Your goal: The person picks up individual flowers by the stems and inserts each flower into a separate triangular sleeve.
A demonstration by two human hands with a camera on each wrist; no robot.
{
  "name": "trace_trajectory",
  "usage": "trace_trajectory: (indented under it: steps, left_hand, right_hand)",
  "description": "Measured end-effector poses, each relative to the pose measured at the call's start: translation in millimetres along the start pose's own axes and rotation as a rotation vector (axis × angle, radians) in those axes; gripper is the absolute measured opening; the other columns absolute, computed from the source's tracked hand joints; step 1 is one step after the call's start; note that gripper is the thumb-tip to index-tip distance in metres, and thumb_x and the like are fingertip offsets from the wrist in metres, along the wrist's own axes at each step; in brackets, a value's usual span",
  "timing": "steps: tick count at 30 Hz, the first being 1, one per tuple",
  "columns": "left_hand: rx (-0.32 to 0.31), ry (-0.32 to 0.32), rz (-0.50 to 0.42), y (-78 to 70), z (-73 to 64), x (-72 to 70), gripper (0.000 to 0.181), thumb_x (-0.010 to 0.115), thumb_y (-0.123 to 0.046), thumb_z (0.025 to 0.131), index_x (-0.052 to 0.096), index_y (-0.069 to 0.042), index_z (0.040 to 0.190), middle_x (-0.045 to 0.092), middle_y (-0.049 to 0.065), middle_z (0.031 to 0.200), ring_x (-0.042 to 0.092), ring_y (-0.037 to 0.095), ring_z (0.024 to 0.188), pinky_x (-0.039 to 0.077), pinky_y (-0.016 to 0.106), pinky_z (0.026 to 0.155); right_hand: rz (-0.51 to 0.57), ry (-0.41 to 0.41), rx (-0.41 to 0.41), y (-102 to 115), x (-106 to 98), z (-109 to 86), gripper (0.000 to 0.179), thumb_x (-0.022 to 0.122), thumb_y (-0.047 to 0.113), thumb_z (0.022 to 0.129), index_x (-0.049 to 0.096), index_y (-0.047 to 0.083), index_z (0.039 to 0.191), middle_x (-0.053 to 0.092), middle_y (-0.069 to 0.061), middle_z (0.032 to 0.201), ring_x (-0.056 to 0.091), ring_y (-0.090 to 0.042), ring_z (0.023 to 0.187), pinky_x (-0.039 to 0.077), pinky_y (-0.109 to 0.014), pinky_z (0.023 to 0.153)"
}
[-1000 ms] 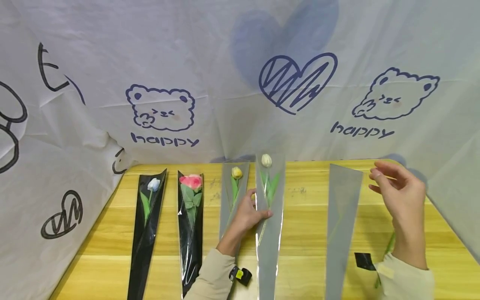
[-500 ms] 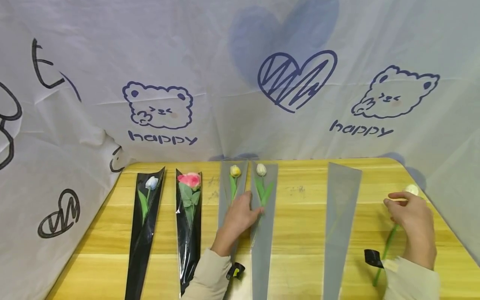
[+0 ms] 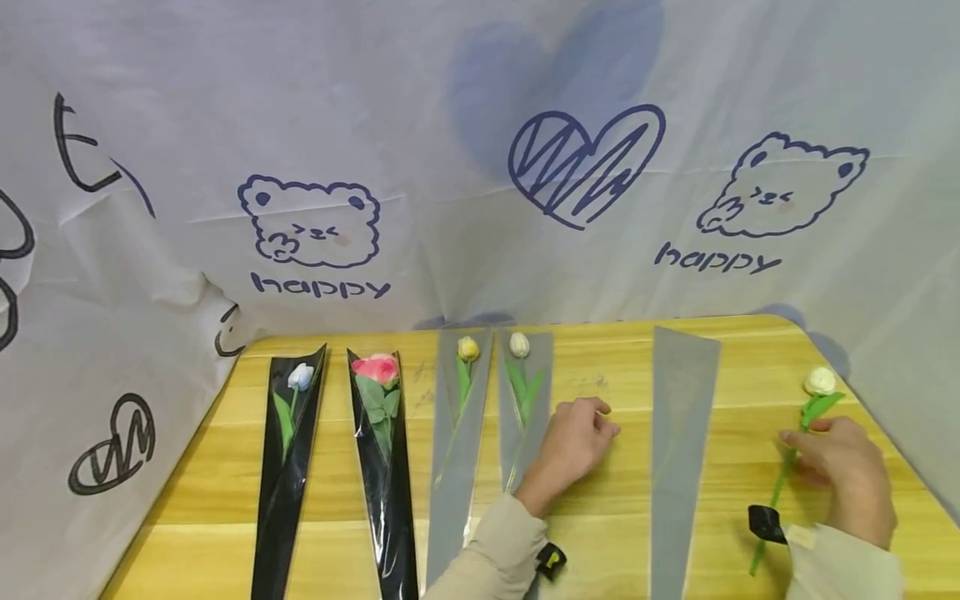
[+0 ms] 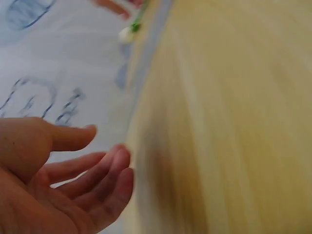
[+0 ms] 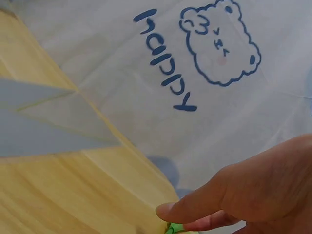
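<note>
At the right side of the table, my right hand (image 3: 847,471) pinches the stem of a white tulip (image 3: 820,382) below its leaves. The right wrist view shows a bit of its green leaf (image 5: 174,227) between thumb and finger. My left hand (image 3: 573,446) is over the middle of the table, its fingers loosely bent and holding nothing, as the left wrist view also shows. To its left, a clear sleeve (image 3: 510,454) holds another white tulip (image 3: 519,345). Between the hands lies a flat, clear flower sleeve (image 3: 678,454) with no flower in it.
Farther left lie a yellow tulip (image 3: 468,348) in a clear sleeve, a pink rose (image 3: 375,368) in a black sleeve and a pale blue tulip (image 3: 301,377) in another black sleeve. A white printed cloth (image 3: 442,167) hangs behind the wooden table (image 3: 600,517).
My left hand has laid the sleeve with the white tulip beside the yellow one, let go and moved right. My right hand has come down to the loose white tulip and taken its stem.
</note>
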State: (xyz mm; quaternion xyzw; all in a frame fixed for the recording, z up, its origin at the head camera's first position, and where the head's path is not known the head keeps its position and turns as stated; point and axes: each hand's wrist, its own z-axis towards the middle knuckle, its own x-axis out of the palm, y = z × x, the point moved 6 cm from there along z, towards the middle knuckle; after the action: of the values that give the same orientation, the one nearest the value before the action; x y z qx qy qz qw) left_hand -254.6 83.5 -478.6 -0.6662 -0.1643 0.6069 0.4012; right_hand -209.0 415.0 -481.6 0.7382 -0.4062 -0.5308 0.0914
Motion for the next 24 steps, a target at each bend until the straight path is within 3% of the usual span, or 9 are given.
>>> trace_trajectory:
  steps: [3,5,8,11,14,16,20,22,24]
  left_hand:
    - [-0.038,-0.002,0.133,-16.7,14.8,26.2,0.032,0.077,-0.027,0.095,0.073,-0.007,0.119,0.07,-0.003,0.088,0.061,0.006,0.071,0.049,0.019,0.061]
    - [-0.075,0.017,0.238,-26.4,22.3,41.9,0.032,0.076,-0.037,0.095,0.074,-0.012,0.115,0.066,-0.003,0.094,0.061,0.01,0.08,0.049,0.022,0.064]
    - [-0.118,0.055,0.433,-38.1,30.3,63.0,0.043,0.07,-0.053,0.093,0.071,-0.017,0.115,0.06,-0.003,0.103,0.057,0.013,0.089,0.049,0.025,0.066]
    - [-0.147,0.095,0.605,-43.8,34.0,77.6,0.057,0.067,-0.066,0.088,0.066,-0.02,0.12,0.054,-0.004,0.109,0.051,0.013,0.093,0.048,0.026,0.071]
    - [-0.15,0.124,0.698,-45.4,34.2,82.9,0.061,0.068,-0.07,0.083,0.065,-0.021,0.119,0.05,-0.003,0.11,0.045,0.014,0.091,0.045,0.027,0.071]
    - [-0.136,0.128,0.716,-45.6,33.9,82.2,0.053,0.071,-0.068,0.082,0.069,-0.023,0.109,0.05,-0.002,0.107,0.044,0.015,0.088,0.045,0.027,0.068]
    - [-0.084,0.099,0.691,-45.6,32.8,72.0,0.028,0.078,-0.052,0.088,0.075,-0.025,0.095,0.058,-0.003,0.099,0.055,0.013,0.083,0.048,0.027,0.059]
    - [-0.045,0.08,0.594,-41.8,32.0,64.3,0.011,0.077,-0.036,0.093,0.078,-0.025,0.094,0.065,-0.005,0.093,0.059,0.011,0.074,0.047,0.025,0.053]
    - [-0.026,0.084,0.391,-33.7,30.5,54.6,0.01,0.074,-0.018,0.094,0.08,-0.022,0.101,0.071,-0.005,0.093,0.062,0.009,0.07,0.047,0.023,0.052]
  right_hand:
    - [0.026,-0.02,0.03,-5,-3,0.3,0.065,0.064,0.035,0.098,0.043,-0.019,0.128,0.069,-0.001,0.075,0.069,-0.02,0.068,0.049,-0.057,0.082]
    - [0.033,-0.028,0.047,-7,-3,-0.2,0.047,0.064,0.034,0.097,0.055,-0.011,0.108,0.068,0.001,0.069,0.066,-0.019,0.066,0.049,-0.047,0.072]
    - [0.015,-0.046,0.052,-7,-1,-0.6,0.032,0.064,0.031,0.097,0.056,0.003,0.083,0.065,0.0,0.063,0.062,-0.021,0.064,0.043,-0.038,0.064]
    - [0.009,-0.049,0.06,-5,4,-0.4,0.03,0.066,0.028,0.096,0.059,0.004,0.08,0.066,-0.002,0.062,0.064,-0.02,0.062,0.043,-0.038,0.064]
    - [-0.012,-0.073,0.035,-1,6,1.0,0.028,0.069,0.023,0.095,0.066,-0.002,0.085,0.068,-0.002,0.061,0.067,-0.019,0.06,0.045,-0.038,0.064]
    - [-0.04,-0.107,0.018,0,6,2.6,0.027,0.071,0.024,0.094,0.068,-0.003,0.086,0.068,-0.001,0.059,0.065,-0.02,0.061,0.045,-0.039,0.063]
    - [-0.045,-0.181,0.02,0,4,4.8,0.03,0.072,0.025,0.092,0.068,-0.004,0.094,0.067,0.0,0.059,0.063,-0.029,0.07,0.044,-0.041,0.064]
    - [-0.039,-0.205,0.029,-1,4,5.4,0.028,0.072,0.025,0.091,0.068,-0.003,0.093,0.066,0.0,0.058,0.062,-0.031,0.072,0.044,-0.042,0.063]
    - [-0.026,-0.216,0.038,-2,4,5.6,0.029,0.071,0.021,0.09,0.068,-0.006,0.098,0.066,-0.001,0.058,0.062,-0.03,0.07,0.044,-0.042,0.064]
